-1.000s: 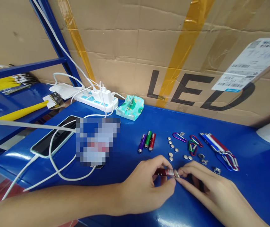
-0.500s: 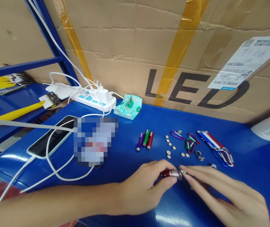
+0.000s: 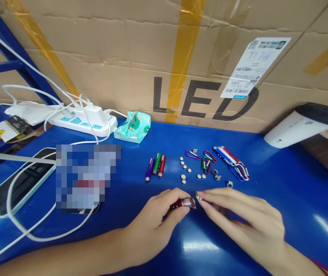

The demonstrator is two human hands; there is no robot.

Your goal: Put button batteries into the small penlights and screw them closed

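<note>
My left hand (image 3: 152,222) is closed round a small red torch tube (image 3: 185,202), its end pointing right toward my other hand. Between the fingertips of my right hand (image 3: 241,220) are small silver button cells (image 3: 199,197), held just off that end. Beyond my hands lie loose button cells (image 3: 183,177) in small groups. Purple (image 3: 149,170), green (image 3: 157,164) and red tubes (image 3: 162,166) lie side by side to the left. Carabiner clips (image 3: 206,164), small metal end pieces (image 3: 217,177) and several slim tubes with clips attached (image 3: 230,159) lie to the right.
A power strip (image 3: 77,124) with white cables, a phone (image 3: 22,184) and a green tissue pack (image 3: 133,128) occupy the left side. A large cardboard box (image 3: 123,50) backs the blue table (image 3: 296,191). A white lidded cup (image 3: 296,126) stands at the back right.
The view has swung right, bringing the whole cup into sight. My hands keep their holds on the red tube and the button cells, with a small gap between them.
</note>
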